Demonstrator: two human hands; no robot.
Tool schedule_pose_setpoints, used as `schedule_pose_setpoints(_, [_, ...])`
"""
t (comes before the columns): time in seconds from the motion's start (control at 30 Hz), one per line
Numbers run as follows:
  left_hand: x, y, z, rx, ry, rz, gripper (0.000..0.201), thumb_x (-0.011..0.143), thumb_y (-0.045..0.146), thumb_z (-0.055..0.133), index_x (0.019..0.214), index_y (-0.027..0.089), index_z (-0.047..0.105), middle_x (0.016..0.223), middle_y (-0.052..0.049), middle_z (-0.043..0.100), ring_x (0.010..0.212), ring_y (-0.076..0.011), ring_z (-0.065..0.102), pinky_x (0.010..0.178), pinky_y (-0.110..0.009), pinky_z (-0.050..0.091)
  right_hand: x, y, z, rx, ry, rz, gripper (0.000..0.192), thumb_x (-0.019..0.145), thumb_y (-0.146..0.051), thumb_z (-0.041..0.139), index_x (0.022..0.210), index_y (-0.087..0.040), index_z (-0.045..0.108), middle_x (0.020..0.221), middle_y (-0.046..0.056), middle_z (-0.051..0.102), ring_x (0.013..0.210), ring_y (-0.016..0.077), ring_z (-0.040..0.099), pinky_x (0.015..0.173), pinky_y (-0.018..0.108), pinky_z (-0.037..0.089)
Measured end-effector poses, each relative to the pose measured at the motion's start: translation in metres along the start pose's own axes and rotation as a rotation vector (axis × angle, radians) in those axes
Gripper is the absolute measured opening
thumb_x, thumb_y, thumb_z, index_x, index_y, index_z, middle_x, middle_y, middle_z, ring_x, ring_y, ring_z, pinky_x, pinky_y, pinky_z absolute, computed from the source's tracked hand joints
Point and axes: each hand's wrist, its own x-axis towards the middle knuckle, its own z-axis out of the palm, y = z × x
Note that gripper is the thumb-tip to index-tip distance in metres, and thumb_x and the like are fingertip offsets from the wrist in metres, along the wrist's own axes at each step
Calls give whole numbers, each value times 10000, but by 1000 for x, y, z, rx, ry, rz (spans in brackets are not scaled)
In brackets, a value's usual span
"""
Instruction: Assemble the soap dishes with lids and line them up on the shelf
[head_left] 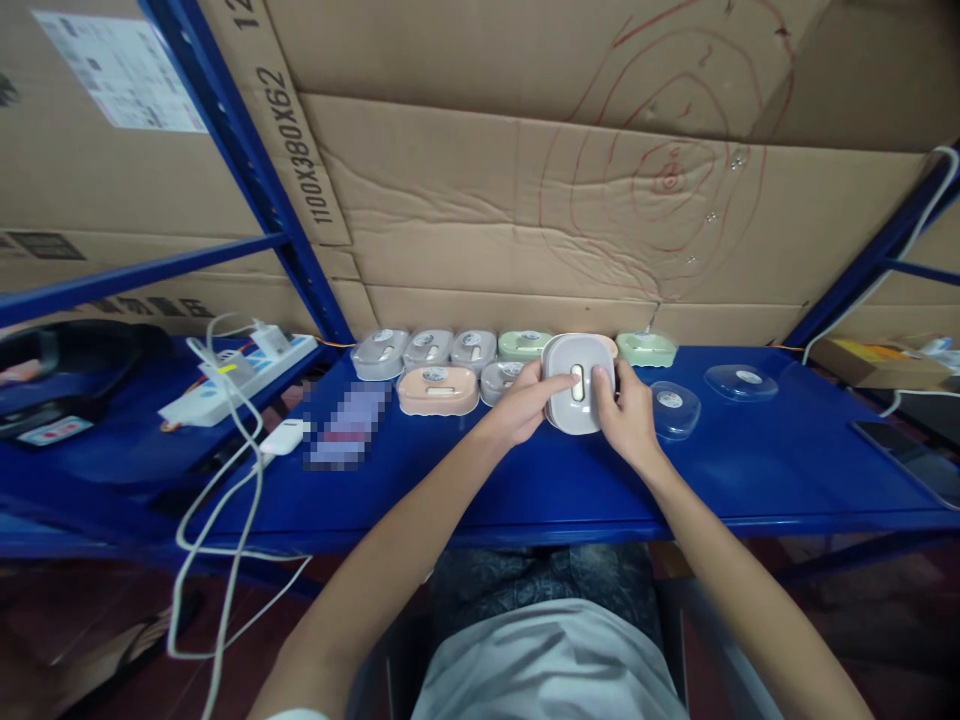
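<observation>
A grey plastic box (579, 415) with rounded corners and a cream inset piece (577, 385) in its top is held up above the table. My left hand (521, 405) grips its left side, the thumb lying on the lid by the cream piece. From the right, my right hand (628, 412) wraps round the box with its thumb on the lid. Most of my fingers are hidden behind it. Two clear plastic covers with round stickers, a nearer one (675, 412) and a farther one (741, 383), lie right of my right hand.
Similar boxes stand along the back of the blue table (570, 495): several grey (380, 355), a peach one (438, 392) and green ones (646, 350). A blurred purple item (346, 425), white power strip (240, 380) and cables are left; a phone (911, 455) lies right.
</observation>
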Motion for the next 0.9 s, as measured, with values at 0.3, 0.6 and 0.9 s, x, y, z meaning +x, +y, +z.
schedule_pose_setpoints(0.3, [0, 3, 0, 17, 50, -6, 390, 689, 199, 895, 1044, 174, 737, 947, -71, 777, 912, -241, 726, 844, -356, 552, 1, -3, -4, 79, -65, -5, 485, 1100, -614, 448, 1139, -189, 677, 955, 88, 761, 805, 221, 684, 777, 351, 516])
schedule_pose_setpoints(0.6, [4, 15, -2, -222, 134, -63, 311, 850, 307, 873, 1107, 174, 761, 1126, -118, 805, 1177, -326, 729, 1050, -450, 559, 3, 37, -75, -764, -91, 123, 845, 1046, -796, 365, 1378, -98, 705, 1247, 314, 691, 1109, 447, 692, 885, 537, 545])
schedule_pose_setpoints(0.9, [7, 15, -5, -270, 75, -143, 414, 975, 483, 706, 1265, 187, 730, 1220, -130, 796, 1213, -325, 729, 1071, -461, 565, -1, 71, -83, -977, -403, 302, 867, 949, -844, 533, 1521, -203, 649, 1214, 282, 722, 1186, 491, 676, 922, 598, 535])
